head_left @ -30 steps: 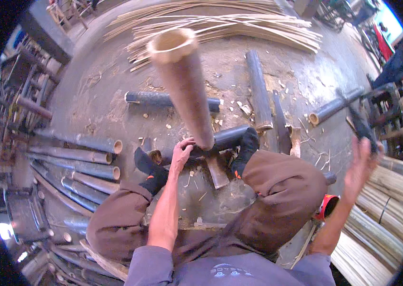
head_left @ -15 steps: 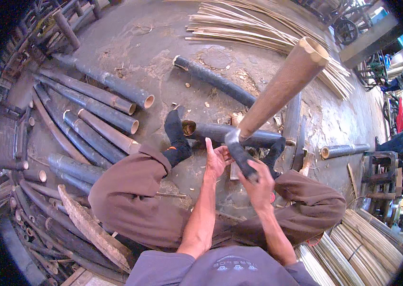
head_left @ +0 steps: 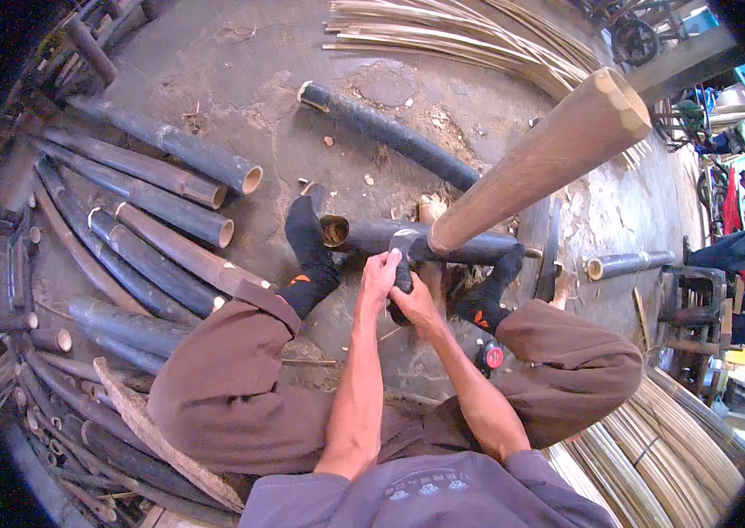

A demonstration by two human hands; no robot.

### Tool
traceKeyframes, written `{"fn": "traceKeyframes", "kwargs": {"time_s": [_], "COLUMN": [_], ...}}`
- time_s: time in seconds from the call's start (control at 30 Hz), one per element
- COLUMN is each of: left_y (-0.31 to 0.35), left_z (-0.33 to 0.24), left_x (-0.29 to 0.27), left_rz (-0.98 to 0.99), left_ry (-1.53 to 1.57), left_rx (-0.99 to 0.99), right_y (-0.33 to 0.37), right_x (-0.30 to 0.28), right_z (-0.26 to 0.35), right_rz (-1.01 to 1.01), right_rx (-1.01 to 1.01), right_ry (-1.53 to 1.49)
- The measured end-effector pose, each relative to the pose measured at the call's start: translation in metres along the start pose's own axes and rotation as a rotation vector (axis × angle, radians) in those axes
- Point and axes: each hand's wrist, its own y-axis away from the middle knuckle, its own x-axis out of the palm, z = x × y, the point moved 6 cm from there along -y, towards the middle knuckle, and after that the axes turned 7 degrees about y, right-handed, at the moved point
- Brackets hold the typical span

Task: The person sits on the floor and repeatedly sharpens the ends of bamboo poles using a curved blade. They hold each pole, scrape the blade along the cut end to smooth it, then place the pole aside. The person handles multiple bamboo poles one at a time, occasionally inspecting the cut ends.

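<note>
Fingers: left hand (head_left: 378, 280) and right hand (head_left: 420, 308) both wrapped around a dark tool (head_left: 403, 276), left slightly farther out.
Change: half a second ago the left palm was open and only the right gripped.
Tool: within both fists, long axis running away from the body, head beyond the fingers.
Brown tube (head_left: 539, 163): just right of the fingertips at its narrow end; contact with the tool unclear. Long axis slants up and rightward, broad pale end pointing away from the hands, tilted farther right than before.
Black pole (head_left: 488, 250): just beyond the fingers, lying crosswise.
</note>
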Motion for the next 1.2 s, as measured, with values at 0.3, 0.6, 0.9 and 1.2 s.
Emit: {"fn": "traceKeyframes", "kwargs": {"time_s": [0.3, 0.6, 0.9, 1.2], "left_y": [-0.031, 0.007, -0.038, 0.022], "left_z": [0.002, 0.037, -0.003, 0.105], "left_x": [0.017, 0.014, -0.005, 0.006], "left_rz": [0.068, 0.05, -0.138, -0.214], "left_ry": [0.047, -0.374, -0.386, -0.091], "left_rx": [-0.131, -0.049, 0.102, -0.295], "right_y": [-0.024, 0.02, -0.022, 0.037], "right_x": [-0.002, 0.016, 0.014, 0.017], "right_z": [0.001, -0.064, 0.001, -0.097], "right_rz": [-0.18, -0.142, -0.119, -0.102], "right_rx": [-0.019, 0.138, -0.113, 0.147], "right_ry": [-0.109, -0.036, -0.185, 0.079]}}
